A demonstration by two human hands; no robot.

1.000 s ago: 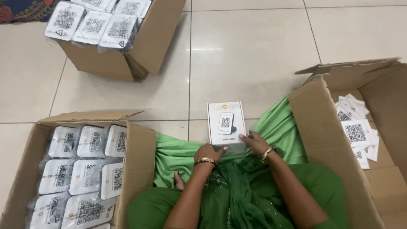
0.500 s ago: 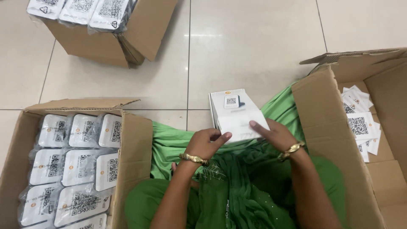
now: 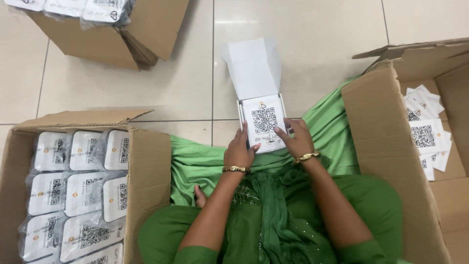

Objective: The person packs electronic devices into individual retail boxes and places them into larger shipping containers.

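The small white box sat on the person's green-clad lap, just beyond the knees, with its lid thrown back towards the far floor so the inside lay open from above. A white card with a square black code filled the opening, lying flat and face up, which I took to be why the lid had been tipped fully away rather than half raised. The left hand pressed against the box's left edge, fingers curled loosely round the side and thumb near the card's lower corner; the right hand matched it on the right edge, fingers spread lightly over the card's corner. Neither was clenched; both looked to be steadying the box between them, as one does when a light carton would otherwise slide on cloth. A gold bangle circled each wrist. To the near left stood a big cardboard carton packed in rows with white devices wrapped in clear plastic, within easy reach. At the right another open carton held a loose heap of code-printed cards. Far left, a third carton carried more wrapped units, well apart on the pale tiled floor.
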